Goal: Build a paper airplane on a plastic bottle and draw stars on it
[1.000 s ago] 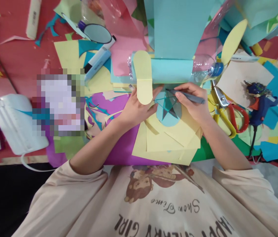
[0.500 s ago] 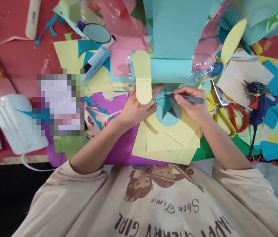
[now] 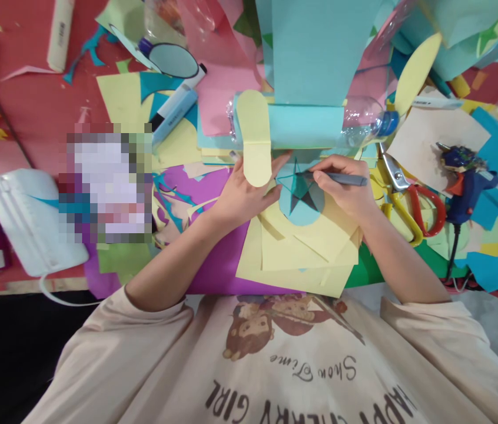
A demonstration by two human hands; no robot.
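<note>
My right hand [image 3: 341, 185] grips a dark grey marker pen [image 3: 348, 178], its tip touching a star [image 3: 302, 199] drawn on a light blue paper circle [image 3: 304, 219]. The star's lower points are filled in dark; its upper part shows mostly outlines. My left hand [image 3: 239, 199] lies with fingers spread at the circle's left edge. A rounded pale yellow paper strip [image 3: 254, 132] hangs over some of its fingers. That strip sits across a clear plastic bottle [image 3: 359, 121] wrapped in light blue paper. Under the circle are pale yellow sheets [image 3: 297, 259].
Red-and-yellow-handled scissors [image 3: 425, 209] and a blue glue gun [image 3: 463, 197] lie to the right. On the left are a white case [image 3: 32, 227], a pixelated pale object [image 3: 108, 182] and a blue marker [image 3: 173, 115]. Paper scraps surround the work.
The marker tip has shifted slightly downward within the star, toward its centre. My left hand stays in place.
</note>
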